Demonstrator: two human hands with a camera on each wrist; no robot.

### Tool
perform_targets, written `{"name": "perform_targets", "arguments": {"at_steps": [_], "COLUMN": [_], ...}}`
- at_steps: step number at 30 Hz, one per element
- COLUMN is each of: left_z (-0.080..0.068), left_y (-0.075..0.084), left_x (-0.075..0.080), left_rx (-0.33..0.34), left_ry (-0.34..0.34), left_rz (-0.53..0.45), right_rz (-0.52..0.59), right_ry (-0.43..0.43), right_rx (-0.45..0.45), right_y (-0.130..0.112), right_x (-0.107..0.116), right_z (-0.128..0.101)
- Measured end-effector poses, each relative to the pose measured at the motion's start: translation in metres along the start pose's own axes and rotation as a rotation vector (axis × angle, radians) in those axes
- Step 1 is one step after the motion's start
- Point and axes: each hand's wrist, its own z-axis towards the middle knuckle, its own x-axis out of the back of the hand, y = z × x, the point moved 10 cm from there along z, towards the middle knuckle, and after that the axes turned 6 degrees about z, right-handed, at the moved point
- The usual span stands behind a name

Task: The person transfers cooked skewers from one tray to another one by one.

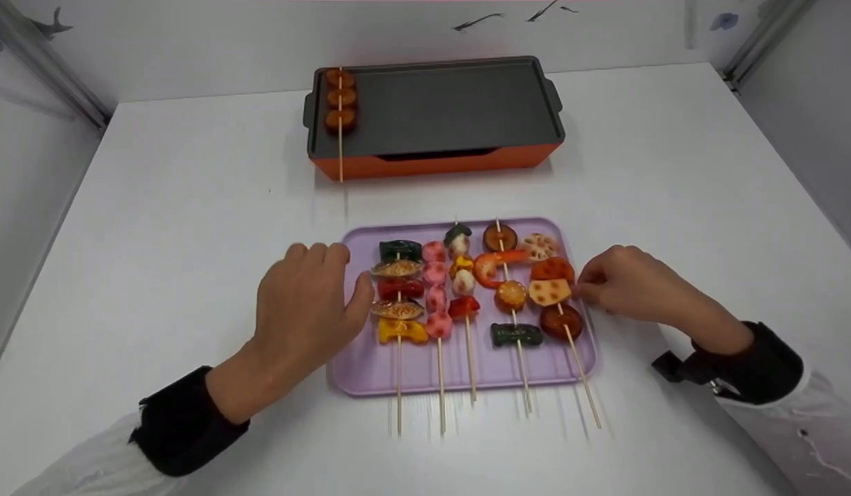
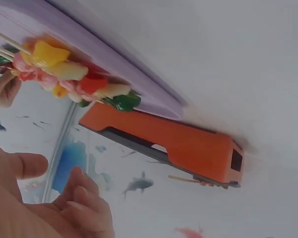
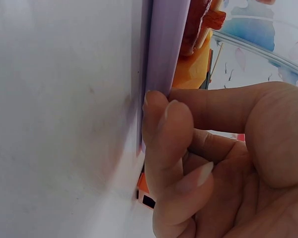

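Note:
A purple tray [image 1: 411, 375] lies on the white table, bearing several toy food skewers whose sticks jut over its near edge. At its right side my right hand [image 1: 628, 286] pinches the rim between thumb and fingertips, close by the skewer with lotus root slices [image 1: 549, 292]. In the right wrist view, the thumb reaches over the tray rim [image 3: 165, 44] and the fingers [image 3: 176, 126] are curled at its outer side. My left hand [image 1: 308, 303] hovers by the tray's left edge, fingers loosely bent and holding nothing. Nearest its thumb is a skewer with a yellow pepper piece [image 1: 403, 331].
Behind the tray stands an orange toy grill [image 1: 439, 164] with a dark grey plate [image 1: 453, 103]. One skewer of brown round slices [image 1: 341, 98] lies along the plate's left side, its stick poking over the front. A white wall [image 1: 246, 41] borders the table's back.

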Motion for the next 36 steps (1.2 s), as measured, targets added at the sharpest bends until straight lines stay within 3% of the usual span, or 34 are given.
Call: {"name": "perform_targets", "arguments": {"at_steps": [4,8,11,15,18,23,29,34,36], "left_z": [0.022,0.047,0.067,0.085,0.093,0.101,0.103,0.109,0.112], "left_y": [-0.015,-0.039,-0.057,-0.081,-0.091,-0.099,-0.106,-0.106,-0.106], "left_x": [-0.007,-0.02,-0.033,-0.051,-0.064,-0.083,-0.1,-0.106,-0.105], "left_rx": [0.036,0.147,0.277,0.512,0.666,0.832,0.984,1.036,1.028], "left_ry": [-0.021,-0.07,-0.157,-0.294,-0.333,-0.316,-0.264,-0.233,-0.224], "left_rz": [0.044,-0.079,-0.247,-0.554,-0.801,-1.117,-1.354,-1.541,-1.586], "right_rz": [0.0,-0.002,-0.001,0.003,0.007,0.019,0.022,0.032,0.034], "right_ry": [0.003,0.005,0.004,-0.004,-0.009,-0.01,-0.007,-0.007,-0.004], "right_rx": [-0.001,-0.007,-0.004,0.005,0.002,-0.007,-0.01,-0.024,-0.022], "right_y": [0.001,0.001,0.001,0.0,0.0,0.0,0.0,0.003,0.003], "right_x": [0.001,0.001,0.0,-0.002,-0.002,-0.001,-0.001,0.0,0.0], "right_z": [0.0,0.0,0.001,0.001,0.001,0.001,0.001,0.001,0.0]}}
